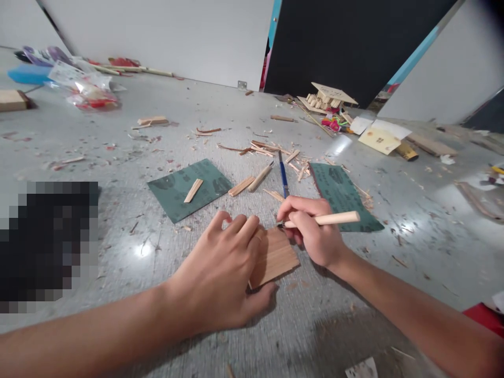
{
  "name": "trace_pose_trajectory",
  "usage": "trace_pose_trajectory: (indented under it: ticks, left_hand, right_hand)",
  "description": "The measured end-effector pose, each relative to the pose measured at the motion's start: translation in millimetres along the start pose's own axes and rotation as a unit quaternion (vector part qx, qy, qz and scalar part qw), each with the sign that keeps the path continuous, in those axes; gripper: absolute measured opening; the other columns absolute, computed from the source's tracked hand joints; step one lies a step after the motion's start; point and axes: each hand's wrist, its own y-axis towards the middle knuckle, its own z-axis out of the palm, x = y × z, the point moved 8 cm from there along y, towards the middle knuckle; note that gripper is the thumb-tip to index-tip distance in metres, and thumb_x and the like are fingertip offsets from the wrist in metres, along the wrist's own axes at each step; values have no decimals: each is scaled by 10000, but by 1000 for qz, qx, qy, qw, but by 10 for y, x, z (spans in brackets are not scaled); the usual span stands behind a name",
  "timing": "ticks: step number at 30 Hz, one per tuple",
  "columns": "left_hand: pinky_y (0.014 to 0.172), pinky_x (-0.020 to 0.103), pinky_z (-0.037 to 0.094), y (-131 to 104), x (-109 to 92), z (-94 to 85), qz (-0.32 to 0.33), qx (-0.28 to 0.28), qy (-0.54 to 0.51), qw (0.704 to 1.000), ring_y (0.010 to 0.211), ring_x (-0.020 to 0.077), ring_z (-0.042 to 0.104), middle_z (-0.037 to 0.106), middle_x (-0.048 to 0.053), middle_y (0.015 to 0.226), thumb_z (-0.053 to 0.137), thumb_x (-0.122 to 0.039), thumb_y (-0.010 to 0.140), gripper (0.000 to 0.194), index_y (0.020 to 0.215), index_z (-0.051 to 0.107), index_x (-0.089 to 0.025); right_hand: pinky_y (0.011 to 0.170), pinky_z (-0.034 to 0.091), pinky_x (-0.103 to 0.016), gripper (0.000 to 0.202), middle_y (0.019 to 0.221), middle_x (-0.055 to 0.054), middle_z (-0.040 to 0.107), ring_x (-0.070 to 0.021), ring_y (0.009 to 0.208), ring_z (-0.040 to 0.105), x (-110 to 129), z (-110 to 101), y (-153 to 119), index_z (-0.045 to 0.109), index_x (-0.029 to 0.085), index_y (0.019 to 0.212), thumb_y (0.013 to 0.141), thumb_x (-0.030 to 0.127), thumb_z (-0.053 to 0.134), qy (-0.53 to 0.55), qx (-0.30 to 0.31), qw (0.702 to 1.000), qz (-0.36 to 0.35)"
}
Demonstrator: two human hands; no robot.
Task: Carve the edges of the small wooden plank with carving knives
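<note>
A thin piece of wood point(275, 256) lies on the grey table under my left hand point(230, 268), whose thumb runs along its near edge while the fingers curl over its left side. My right hand point(315, 231) is closed around a carving tool with a pale round wooden handle point(340, 217). Its dark tip meets the far edge of the wood, though my fingers partly cover it. Just beyond my hands lie a blue pen-like tool point(282, 176), another wooden-handled carving tool point(261, 176) and a short wood strip point(241, 186).
Green sandpaper sheets lie left point(177, 197) and right point(342, 189); the left one bears a wood chip point(193, 190). Wood shavings point(263, 148) scatter beyond. A small wooden model point(333, 94) stands at the back right, plastic bags point(88, 89) at the back left. White panels point(165, 37) border the table.
</note>
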Motion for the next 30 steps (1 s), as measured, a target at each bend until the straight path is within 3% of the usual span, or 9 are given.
trace_pose_trajectory:
  ticks: [4,12,30]
  left_hand:
    - [934,575,383,-1,6,10,0,2,2,1000,969,315,564,597,100,1003,512,-621,873,536,1058,630,-131]
    - [804,496,396,18,5,22,4,-11,-8,1000,870,278,535,567,66,927,497,-600,905,436,963,573,-174]
    - [794,457,407,65,12,68,2,2,-6,1000,840,251,537,565,56,923,541,-576,879,421,974,575,-167]
  right_hand:
    - [458,326,-238,268,489,32,512,-90,454,441,6,-8,-6,623,170,634,838,134,453,-8,-8,1000,-19]
    - [512,331,-272,298,517,19,508,-112,515,450,59,40,-17,607,173,591,845,145,454,-13,-22,999,-39]
    - [488,321,-254,289,488,39,478,-94,478,428,21,22,32,586,177,595,852,103,475,-26,-52,997,-43]
